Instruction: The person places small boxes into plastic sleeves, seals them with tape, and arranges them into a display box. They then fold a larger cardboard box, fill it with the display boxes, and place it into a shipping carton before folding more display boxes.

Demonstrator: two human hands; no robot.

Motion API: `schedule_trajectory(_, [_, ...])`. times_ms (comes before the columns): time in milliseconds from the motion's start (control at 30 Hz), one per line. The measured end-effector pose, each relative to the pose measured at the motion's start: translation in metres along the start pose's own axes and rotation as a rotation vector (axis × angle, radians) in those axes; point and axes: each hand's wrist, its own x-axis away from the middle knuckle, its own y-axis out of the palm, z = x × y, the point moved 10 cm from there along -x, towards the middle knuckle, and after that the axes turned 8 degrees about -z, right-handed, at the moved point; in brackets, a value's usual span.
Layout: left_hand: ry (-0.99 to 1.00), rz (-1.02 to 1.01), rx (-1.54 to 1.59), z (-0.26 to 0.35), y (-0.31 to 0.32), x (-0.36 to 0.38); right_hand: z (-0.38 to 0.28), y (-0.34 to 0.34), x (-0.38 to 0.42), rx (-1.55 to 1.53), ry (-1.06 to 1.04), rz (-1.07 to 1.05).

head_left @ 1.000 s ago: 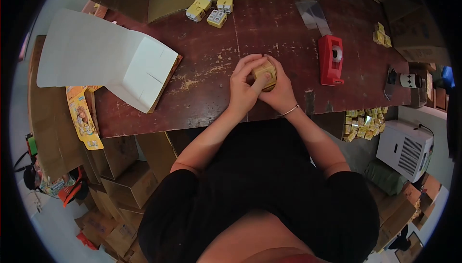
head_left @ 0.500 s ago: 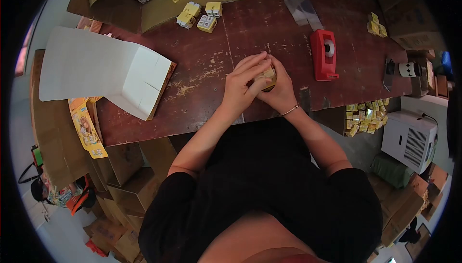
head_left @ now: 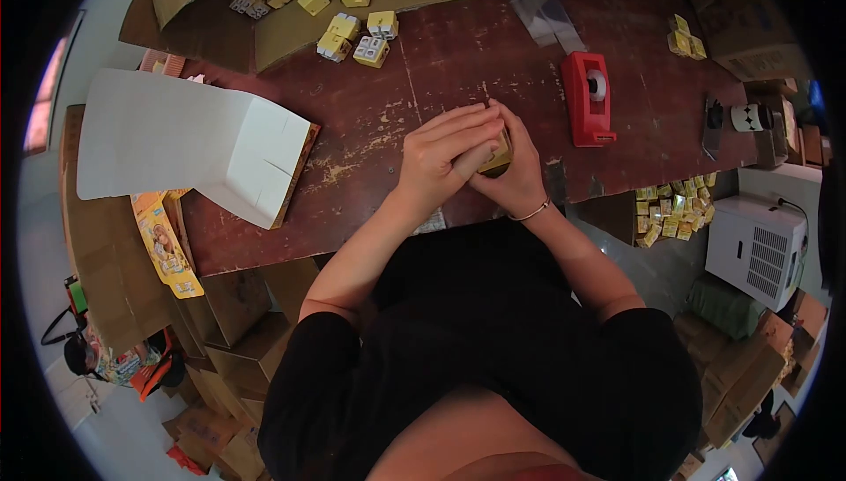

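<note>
Between my two hands, over the front part of the dark red table (head_left: 352, 190), is a small yellow box (head_left: 500, 157), mostly covered by fingers. My left hand (head_left: 447, 148) lies across its left side and top, with the fingers together. My right hand (head_left: 520, 164), with a bracelet at the wrist, wraps round its right side. The fingertips of both hands meet at the top. To the right of the hands stands a red tape dispenser (head_left: 589, 98). Several small yellow and white boxes (head_left: 371, 51) sit beyond the hands.
An open white carton (head_left: 260, 151) lies at the left, with a yellow printed box (head_left: 167, 243) below it. A large cardboard box (head_left: 300, 32) is at the back, clear plastic (head_left: 546, 23) beside it. A cup (head_left: 745, 118) stands at the right; small boxes (head_left: 671, 212) fill a carton below.
The fingers of my left hand have closed further over the small box, covering more of its top. The whole view has shifted slightly.
</note>
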Motion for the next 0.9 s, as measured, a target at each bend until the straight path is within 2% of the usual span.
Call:
schedule_trajectory(200, [0.084,-0.133,-0.026,0.006,0.013,0.0,0.011,-0.004,0.005,-0.097,0.087,-0.005])
schedule_trajectory(333, [0.036,-0.145,-0.068,0.005,0.028,0.004,0.019,-0.009,0.01,-0.145,0.177,0.004])
schedule_trajectory(433, [0.124,-0.167,-0.018,0.01,0.048,0.0,0.031,-0.018,0.024,-0.184,0.175,0.058])
schedule_trajectory(500, [-0.411,0.02,0.662,-0.032,0.062,0.003,0.036,-0.029,0.033,-0.147,0.133,0.093])
schedule_trajectory(533, [-0.594,-0.125,0.975,-0.049,0.097,0.018,0.043,-0.036,0.039,-0.191,0.186,0.049])
schedule_trajectory(633, [-0.607,-0.282,0.883,-0.076,0.13,0.028,0.04,-0.096,0.047,-0.105,0.213,0.045])
schedule_trajectory(700, [-0.524,-0.351,0.827,-0.073,0.147,0.017,0.073,-0.153,0.063,-0.147,0.261,0.29])
schedule_trajectory(733, [-0.448,-0.418,0.763,-0.066,0.157,0.01,0.095,-0.163,0.065,-0.144,0.265,0.295])
schedule_trajectory(767, [-0.272,-0.428,0.598,-0.053,0.161,-0.003,0.124,-0.172,0.066,-0.025,0.336,0.295])
schedule_trajectory(800, [-0.27,-0.433,0.6,-0.052,0.172,-0.009,0.138,-0.177,0.064,0.093,0.405,0.293])
schedule_trajectory(833, [-0.169,-0.466,0.508,-0.044,0.183,-0.017,0.147,-0.178,0.063,0.094,0.405,0.299])
schedule_trajectory(900, [-0.013,-0.523,0.348,-0.038,0.201,-0.023,0.162,-0.17,0.062,-0.188,0.468,0.334])
